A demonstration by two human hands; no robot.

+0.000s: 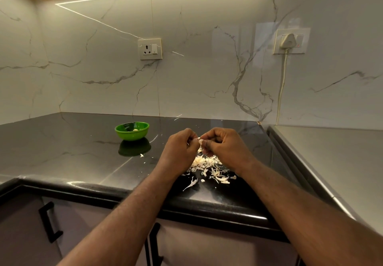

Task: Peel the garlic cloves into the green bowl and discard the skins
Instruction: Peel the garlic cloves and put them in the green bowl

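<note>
Pale, light and likely slippery, the clove (pixel 200 141) sits pinched between left grip (pixel 180 148) and right grip (pixel 223 147) above the skins (pixel 209 166) on the bench (pixel 83 141), judged best held by its ends.

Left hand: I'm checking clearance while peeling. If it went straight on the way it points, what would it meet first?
Probably the garlic clove pinched between both hands, then the right hand; the left hand angles inward toward it. Depth is unclear.

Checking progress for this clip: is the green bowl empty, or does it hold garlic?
Not empty. The green bowl holds one small pale piece, seemingly a peeled clove; its near wall may hide more.
</note>
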